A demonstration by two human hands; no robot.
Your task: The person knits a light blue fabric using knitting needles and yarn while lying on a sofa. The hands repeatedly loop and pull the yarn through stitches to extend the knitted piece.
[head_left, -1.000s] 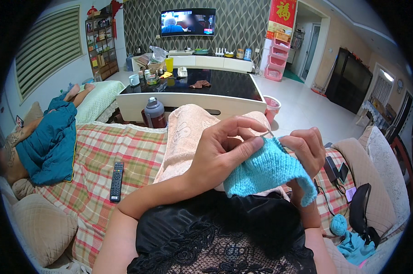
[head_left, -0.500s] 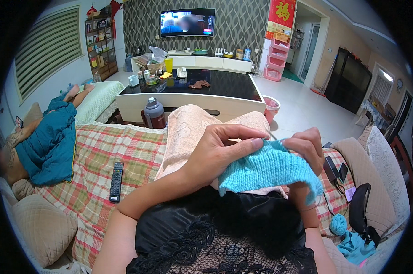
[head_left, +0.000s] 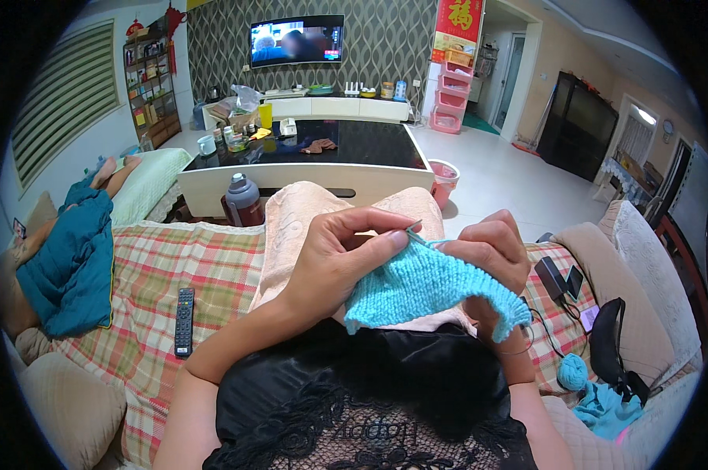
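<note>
A turquoise knitted piece (head_left: 420,286) hangs between my hands above my lap, its lower edge curling towards the right. My left hand (head_left: 346,258) pinches its top edge between thumb and forefinger, where a thin needle tip (head_left: 414,226) pokes out. My right hand (head_left: 495,247) is closed at the upper right edge of the knitting, fingers bent over the work; the needle within it is mostly hidden. A thin cable loop shows by my right wrist. Beside me on the right lies a ball of turquoise yarn (head_left: 573,371).
A peach towel (head_left: 291,215) covers my lap. The remote control (head_left: 184,322) lies on the plaid sofa cover to the left. A person under a teal blanket (head_left: 72,258) reclines at far left. Ahead stand a thermos (head_left: 244,201) and a black-topped coffee table (head_left: 377,146). Cushions, phones and a black pouch (head_left: 607,345) are at right.
The whole view has shifted, so the room sits further left in the picture. The needle tip now shows clearly at my left fingertips. Both hands keep hold of the knitting.
</note>
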